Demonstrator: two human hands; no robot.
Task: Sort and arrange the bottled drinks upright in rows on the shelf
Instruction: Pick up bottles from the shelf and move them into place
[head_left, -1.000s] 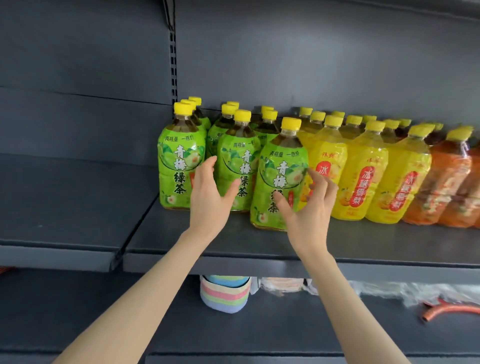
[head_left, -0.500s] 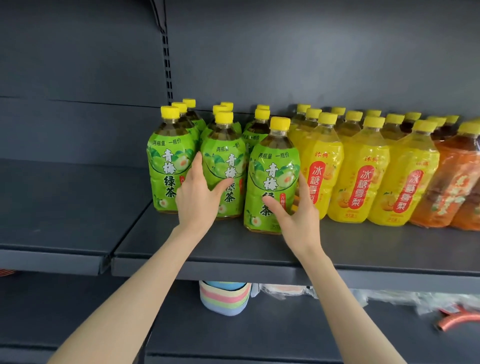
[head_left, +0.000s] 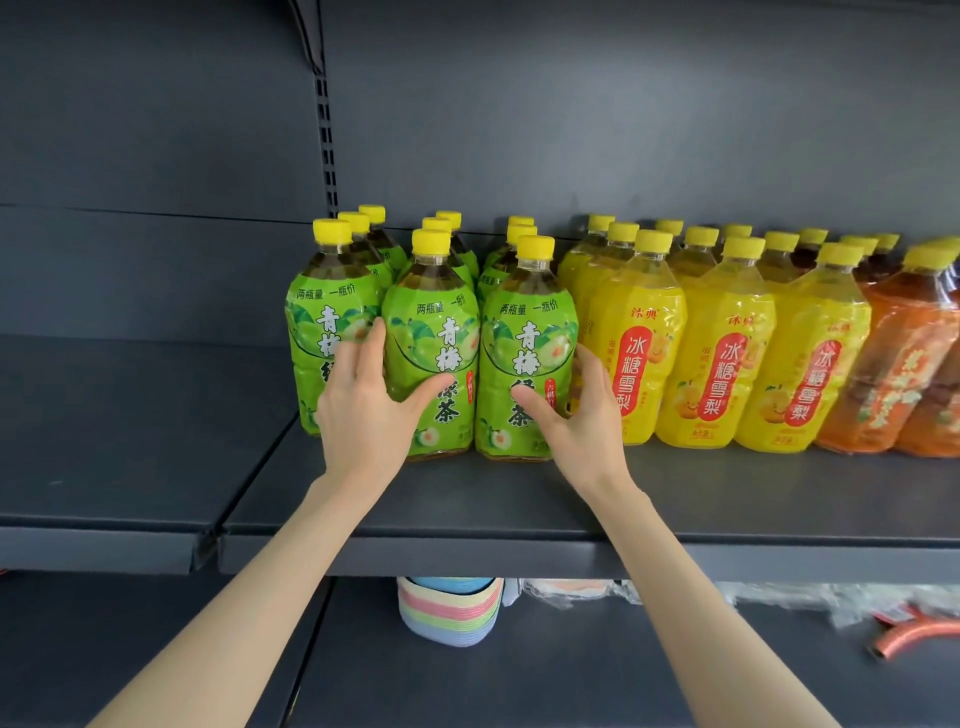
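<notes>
Both upright: middle bottle within curled left grip, right bottle within right grip

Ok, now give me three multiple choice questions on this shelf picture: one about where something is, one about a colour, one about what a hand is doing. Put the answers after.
1. Where do the green-label bottles stand relative to the yellow-label bottles?
A) to their left
B) to their right
C) on the shelf below

2. What colour are the caps on the green-label bottles?
A) red
B) white
C) yellow

3. What is the right hand doing?
A) hanging clear of the shelf
B) gripping the front green-label bottle nearest the yellow ones
C) holding an orange-label bottle

Answers:
1 A: the green rows sit left of the yellow rows on the same shelf.
2 C: every cap in view is yellow.
3 B: its thumb lies on the label front and its fingers reach round the bottle's right side.
</notes>
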